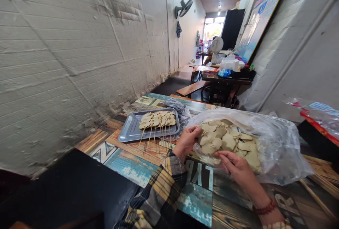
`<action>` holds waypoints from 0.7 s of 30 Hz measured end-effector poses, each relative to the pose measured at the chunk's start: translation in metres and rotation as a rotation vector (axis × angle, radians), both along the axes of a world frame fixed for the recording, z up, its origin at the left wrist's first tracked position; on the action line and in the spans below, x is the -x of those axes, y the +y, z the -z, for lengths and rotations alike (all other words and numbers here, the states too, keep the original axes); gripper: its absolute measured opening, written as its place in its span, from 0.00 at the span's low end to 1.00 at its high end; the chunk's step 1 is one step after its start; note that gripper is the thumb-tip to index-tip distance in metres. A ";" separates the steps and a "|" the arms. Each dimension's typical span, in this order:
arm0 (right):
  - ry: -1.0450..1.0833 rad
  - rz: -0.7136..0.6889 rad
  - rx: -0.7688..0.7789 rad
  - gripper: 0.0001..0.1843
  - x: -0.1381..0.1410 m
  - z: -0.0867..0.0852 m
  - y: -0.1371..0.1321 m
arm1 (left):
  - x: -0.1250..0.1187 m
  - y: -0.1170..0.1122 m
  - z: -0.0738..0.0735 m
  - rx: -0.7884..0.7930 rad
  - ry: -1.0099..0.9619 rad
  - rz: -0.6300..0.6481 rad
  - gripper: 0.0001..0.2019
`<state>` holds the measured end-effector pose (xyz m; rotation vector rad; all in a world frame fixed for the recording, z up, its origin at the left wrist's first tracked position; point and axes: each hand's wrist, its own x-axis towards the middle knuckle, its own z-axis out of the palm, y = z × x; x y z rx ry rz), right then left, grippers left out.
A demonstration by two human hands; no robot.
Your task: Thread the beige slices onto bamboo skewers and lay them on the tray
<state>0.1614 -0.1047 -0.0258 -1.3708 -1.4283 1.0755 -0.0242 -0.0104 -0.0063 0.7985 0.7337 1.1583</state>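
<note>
A clear plastic bag lies open on the table, full of flat, roundish pale beige slices. At its left side, my left hand is closed with thumb and fingers on the edge of a cluster of these slices. My right hand pinches at the lower edge of the same cluster; what sits between its fingertips is too small to make out. To the left, a metal tray bears several skewers of the same slices, their thin sticks hanging over the near rim.
Behind the tray lies a crumpled grey cloth or bag. Loose wooden sticks rest at the right, near a dark box with red-edged plastic packaging. A whitewashed brick wall borders the left; a bench and cluttered table stand beyond.
</note>
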 end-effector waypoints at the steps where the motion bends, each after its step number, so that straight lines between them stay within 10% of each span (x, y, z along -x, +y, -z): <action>1: -0.003 -0.002 0.006 0.30 0.000 0.000 0.000 | 0.000 0.000 0.000 -0.006 0.003 0.003 0.24; 21: -0.005 0.006 0.011 0.27 0.003 0.003 0.000 | -0.002 0.001 0.005 -0.039 0.051 0.011 0.25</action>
